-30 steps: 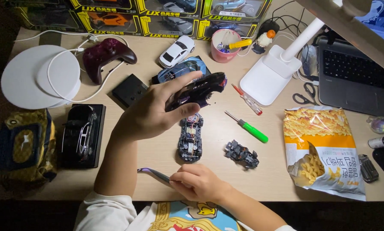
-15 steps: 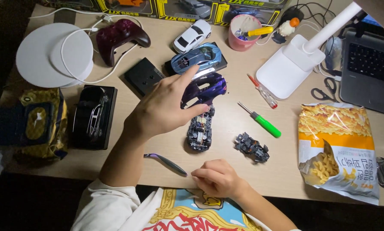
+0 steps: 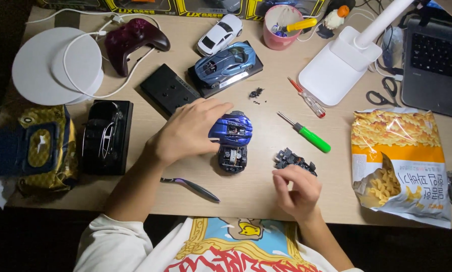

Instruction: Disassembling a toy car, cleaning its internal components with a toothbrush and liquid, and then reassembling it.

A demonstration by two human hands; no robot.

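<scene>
Change since earlier frame: left hand (image 3: pixel 188 132) has lowered the purple car shell (image 3: pixel 232 127) from above the bench onto the chassis; right hand (image 3: pixel 295 190) has come forward from the bench edge to the small dark part.
Left hand: fingers spread, palm down, fingertips clamped on the rear edge of the purple car shell.
Purple car shell: at the left fingertips, tilted, resting on the upper end of the dark chassis (image 3: pixel 233 157).
Chassis: just right of the left hand, flat on the bench (image 3: pixel 266 189), its lower end uncovered.
Right hand: fingers curled together; fingertips at the small dark part (image 3: pixel 294 159); whether they grip it cannot be told.
Small dark part: just above the right hand, on the bench, near the chassis.
Thin purple strip (image 3: pixel 190 185): below the left wrist, lying loose.
Green screwdriver (image 3: pixel 306 134): above the right hand, apart from it.
Loose screws (image 3: pixel 256 93): above the shell, clear of both hands.
Black display base (image 3: pixel 169 91): just above the left hand.
Snack bag (image 3: pixel 402 166): well right of the right hand, open.
</scene>
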